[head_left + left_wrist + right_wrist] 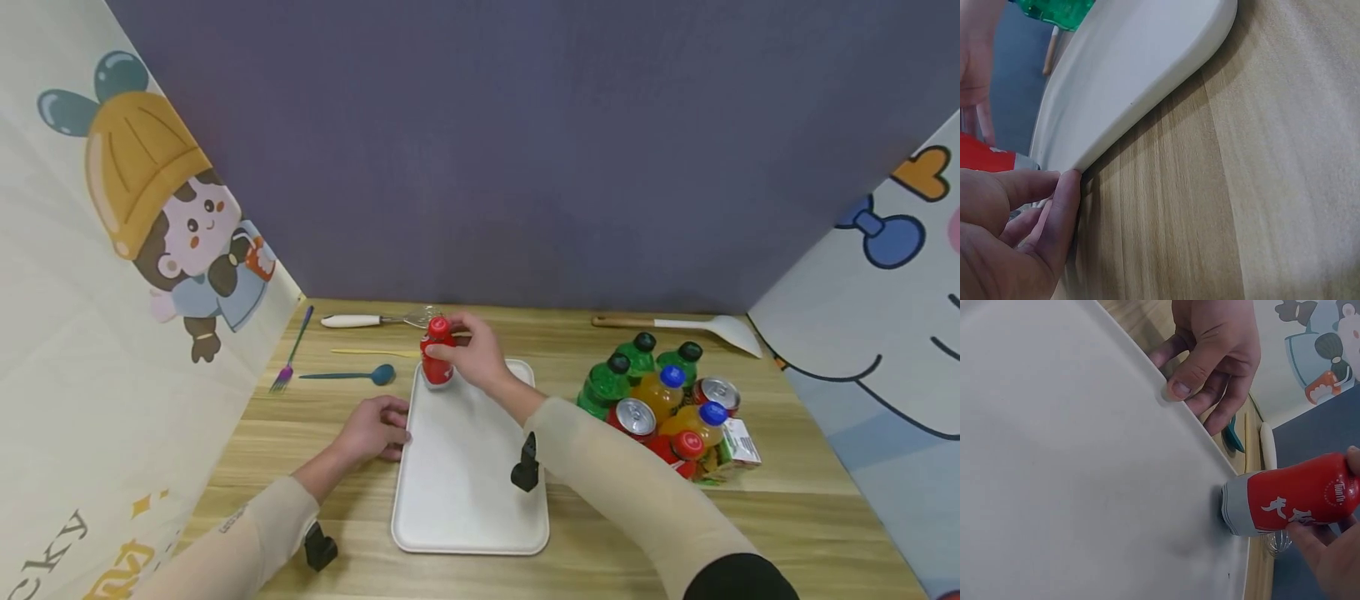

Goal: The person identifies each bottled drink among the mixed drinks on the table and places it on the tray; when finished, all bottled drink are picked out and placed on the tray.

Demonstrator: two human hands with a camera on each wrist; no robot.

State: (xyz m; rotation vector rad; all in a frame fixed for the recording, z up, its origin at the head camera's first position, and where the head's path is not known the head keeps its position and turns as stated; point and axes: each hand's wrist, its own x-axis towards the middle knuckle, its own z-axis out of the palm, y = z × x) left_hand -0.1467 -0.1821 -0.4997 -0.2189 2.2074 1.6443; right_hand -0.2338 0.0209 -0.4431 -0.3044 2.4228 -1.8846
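Observation:
A small red bottle [437, 360] with a red cap and a pale grey base stands upright at the far left corner of a white rectangular tray [468, 500]. My right hand [477, 354] grips it from the right, thumb and fingers around its upper part. In the right wrist view the bottle [1294, 497] shows white lettering, its base right at the tray surface. My left hand [375, 429] pinches the tray's left rim, the thumb on top and the fingers at the outer side. The left wrist view shows this hand [1016, 225] at the tray's edge.
Right of the tray stand several drinks: green bottles [603, 385], orange bottles [660, 392], cans [633, 417], another red bottle [678, 452] and a carton [738, 446]. Around the back lie a whisk [352, 320], fork [288, 367], blue spoon [381, 374], thin yellow utensil [367, 352] and white-headed spatula [731, 332].

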